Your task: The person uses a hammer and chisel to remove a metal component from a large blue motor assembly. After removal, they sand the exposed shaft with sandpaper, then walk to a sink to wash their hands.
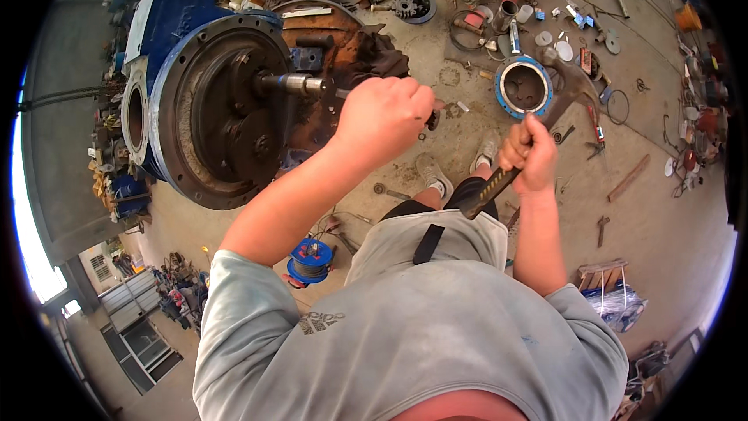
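Right now, left hand (387,115) is in a tight fist around a slim bar-like tool (440,105), mostly hidden by the fingers, just beside the end of a stepped steel shaft (294,83). Shaft sticks out of a blue flanged casing (175,121), upper left. Right hand (532,152) is wrapped around the handle of a hammer (575,86), head up. Yellow marks on handle, too small to read; dark print on the grey shirt (421,327). Concrete floor (483,265), workshop, parts strewn about, blue cable reel (309,260) lower left.
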A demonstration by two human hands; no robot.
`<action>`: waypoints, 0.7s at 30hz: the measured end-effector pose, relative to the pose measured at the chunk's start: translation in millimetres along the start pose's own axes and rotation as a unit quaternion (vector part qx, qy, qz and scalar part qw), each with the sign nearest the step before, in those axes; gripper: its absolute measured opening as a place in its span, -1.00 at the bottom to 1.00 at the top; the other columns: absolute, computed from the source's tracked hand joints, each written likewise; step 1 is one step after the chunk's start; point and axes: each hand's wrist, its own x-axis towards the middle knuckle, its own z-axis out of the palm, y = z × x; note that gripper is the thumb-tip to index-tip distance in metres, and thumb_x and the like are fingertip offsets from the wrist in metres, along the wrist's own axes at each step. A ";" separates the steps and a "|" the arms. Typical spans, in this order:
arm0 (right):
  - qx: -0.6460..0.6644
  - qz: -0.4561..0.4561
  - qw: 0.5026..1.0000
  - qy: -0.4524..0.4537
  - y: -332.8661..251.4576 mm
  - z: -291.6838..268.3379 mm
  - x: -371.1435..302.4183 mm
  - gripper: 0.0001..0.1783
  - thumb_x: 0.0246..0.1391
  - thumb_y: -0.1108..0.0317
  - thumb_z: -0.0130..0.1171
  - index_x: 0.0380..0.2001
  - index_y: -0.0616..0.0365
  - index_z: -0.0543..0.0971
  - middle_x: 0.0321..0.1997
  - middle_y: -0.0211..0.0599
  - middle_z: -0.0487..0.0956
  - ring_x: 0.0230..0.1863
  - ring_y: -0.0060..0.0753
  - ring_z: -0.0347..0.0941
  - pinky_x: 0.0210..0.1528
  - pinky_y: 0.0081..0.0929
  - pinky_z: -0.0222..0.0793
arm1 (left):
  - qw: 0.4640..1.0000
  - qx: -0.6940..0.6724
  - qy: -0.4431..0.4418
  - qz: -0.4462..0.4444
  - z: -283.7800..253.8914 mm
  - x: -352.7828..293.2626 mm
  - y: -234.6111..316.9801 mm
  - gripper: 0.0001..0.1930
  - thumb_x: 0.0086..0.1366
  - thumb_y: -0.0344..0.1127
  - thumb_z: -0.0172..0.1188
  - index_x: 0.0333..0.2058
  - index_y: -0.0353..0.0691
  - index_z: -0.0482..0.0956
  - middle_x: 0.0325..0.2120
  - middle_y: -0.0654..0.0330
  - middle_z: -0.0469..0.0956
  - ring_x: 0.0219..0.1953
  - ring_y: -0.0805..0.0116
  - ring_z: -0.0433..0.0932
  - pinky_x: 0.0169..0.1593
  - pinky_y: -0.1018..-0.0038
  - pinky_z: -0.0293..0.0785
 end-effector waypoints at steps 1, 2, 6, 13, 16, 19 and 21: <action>0.006 0.000 1.000 0.001 -0.1 -2.8 -0.5 -0.58 0.41 0.13 -0.04 -0.56 -0.01 0.23 -0.75 -0.53 0.10 -0.78 -0.59 -0.01 -0.70 -0.43 0.04 | 1.000 0.009 -0.006 0.001 1.7 -5.0 -0.1 -0.80 0.23 -0.26 0.30 -0.49 -0.11 0.47 -0.56 0.22 0.50 -0.46 0.19 0.58 -0.32 0.25 0.46; 0.011 0.000 1.000 0.003 -1.0 -4.4 -1.5 -0.58 0.41 0.14 -0.05 -0.56 -0.01 0.24 -0.75 -0.52 0.11 -0.78 -0.59 -0.01 -0.70 -0.43 0.04 | 1.000 0.019 -0.012 0.001 2.3 -9.8 -0.8 -0.79 0.23 -0.26 0.31 -0.50 -0.11 0.47 -0.56 0.23 0.49 -0.46 0.19 0.57 -0.33 0.27 0.46; 0.017 0.016 1.000 0.006 2.8 -5.4 -9.2 -0.57 0.46 0.11 -0.10 -0.55 -0.03 0.23 -0.73 -0.55 0.10 -0.77 -0.60 -0.04 -0.69 -0.46 -0.03 | 0.999 0.049 -0.006 -0.023 1.1 -25.0 -12.2 -0.72 0.21 -0.23 0.39 -0.54 -0.11 0.44 -0.59 0.24 0.44 -0.47 0.19 0.54 -0.34 0.30 0.43; -0.034 0.044 0.998 -0.007 2.9 -10.8 -8.0 -0.60 0.43 0.15 -0.07 -0.54 0.00 0.24 -0.72 -0.52 0.11 -0.78 -0.59 -0.02 -0.69 -0.44 0.03 | 0.996 0.086 0.005 -0.012 -0.1 -27.7 -29.5 -0.68 0.25 -0.19 0.36 -0.55 -0.08 0.40 -0.59 0.28 0.42 -0.49 0.23 0.52 -0.35 0.34 0.39; -0.030 0.061 0.997 -0.027 10.0 -7.6 -16.0 -0.61 0.41 0.20 -0.06 -0.54 0.03 0.24 -0.72 -0.49 0.13 -0.79 -0.57 0.01 -0.69 -0.43 0.07 | 0.996 0.089 0.012 -0.011 -1.7 -31.3 -36.0 -0.67 0.27 -0.18 0.35 -0.56 -0.07 0.39 -0.60 0.29 0.43 -0.50 0.24 0.52 -0.37 0.33 0.39; -0.009 0.069 0.997 -0.044 30.4 7.1 -32.4 -0.62 0.39 0.24 -0.07 -0.55 0.06 0.25 -0.71 -0.47 0.14 -0.79 -0.55 0.03 -0.69 -0.42 0.07 | 0.995 0.099 0.004 0.015 1.6 -33.4 -39.0 -0.66 0.27 -0.17 0.35 -0.56 -0.08 0.39 -0.61 0.28 0.42 -0.51 0.23 0.52 -0.39 0.33 0.40; 0.004 0.075 0.994 -0.079 52.8 16.0 -47.2 -0.63 0.38 0.27 -0.07 -0.56 0.08 0.27 -0.70 -0.43 0.20 -0.78 -0.53 0.07 -0.69 -0.40 0.10 | 0.996 0.092 -0.003 0.022 -1.5 -37.4 -37.6 -0.66 0.27 -0.18 0.34 -0.57 -0.09 0.39 -0.62 0.27 0.42 -0.52 0.22 0.53 -0.41 0.31 0.42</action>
